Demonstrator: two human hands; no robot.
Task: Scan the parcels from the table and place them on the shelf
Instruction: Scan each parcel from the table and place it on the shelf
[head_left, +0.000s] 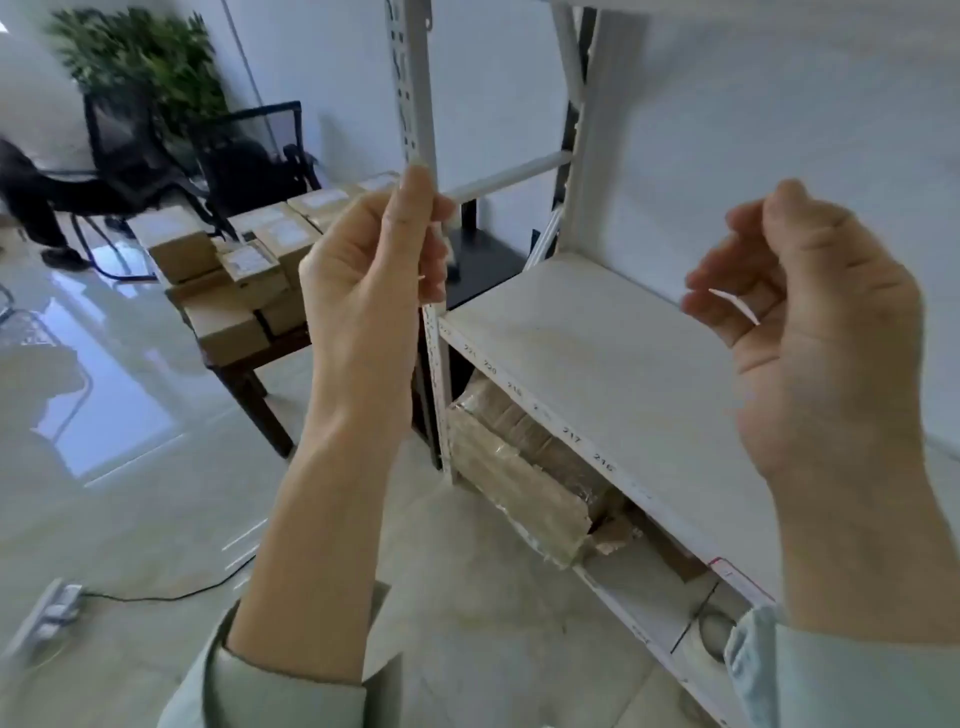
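Head view: both hands, left (363, 270) and right (810, 322), are raised before the shelf (597, 338), fingers (711, 312) loosely curled, nothing held.

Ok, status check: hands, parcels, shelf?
Left hand, right hand raised, loosely curled, empty. Parcels piled on table. White shelf board bare, nothing blocking.

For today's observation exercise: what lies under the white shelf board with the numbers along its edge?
Under the white shelf board lies a taped cardboard bundle on the lower level. Whatever sits further back is covered by the board.
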